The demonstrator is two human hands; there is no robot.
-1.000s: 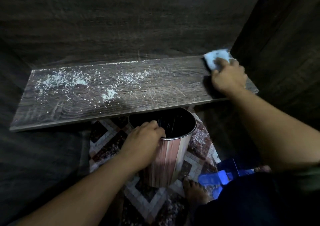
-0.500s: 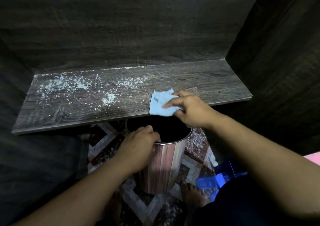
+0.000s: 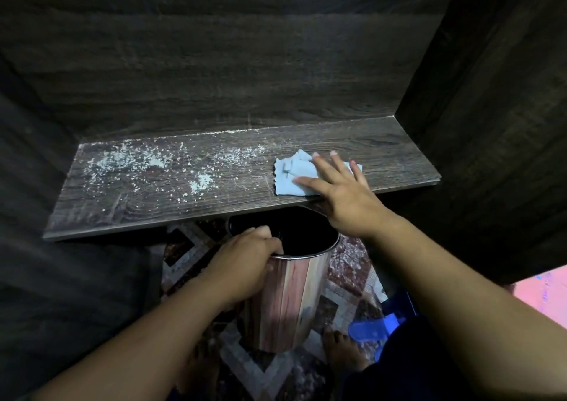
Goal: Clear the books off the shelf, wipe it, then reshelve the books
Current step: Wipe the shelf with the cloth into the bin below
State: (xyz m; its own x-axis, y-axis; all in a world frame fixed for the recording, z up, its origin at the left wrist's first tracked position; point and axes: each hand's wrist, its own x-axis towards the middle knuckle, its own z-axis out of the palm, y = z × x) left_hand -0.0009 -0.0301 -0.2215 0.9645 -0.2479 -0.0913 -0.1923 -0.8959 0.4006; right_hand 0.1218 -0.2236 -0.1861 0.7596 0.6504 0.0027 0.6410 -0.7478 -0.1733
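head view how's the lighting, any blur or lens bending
Head view: dim overall, light mostly on the shelf and its white dust; the bin interior is black; the right hand on the cloth looks sharp; the wide lens splays the side walls outward.

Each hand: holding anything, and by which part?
Left hand grips the bin by its rim. Right hand holds nothing; it presses flat on the blue cloth on the shelf.

One wood shelf (image 3: 214,204), one blue cloth (image 3: 291,176) toward its 3 o'clock end, one wood-print bin (image 3: 285,302) (open-topped) at 6 o'clock, two hands, left hand (image 3: 245,265) and right hand (image 3: 340,192), one blue sandal (image 3: 372,330) at 5 o'clock.
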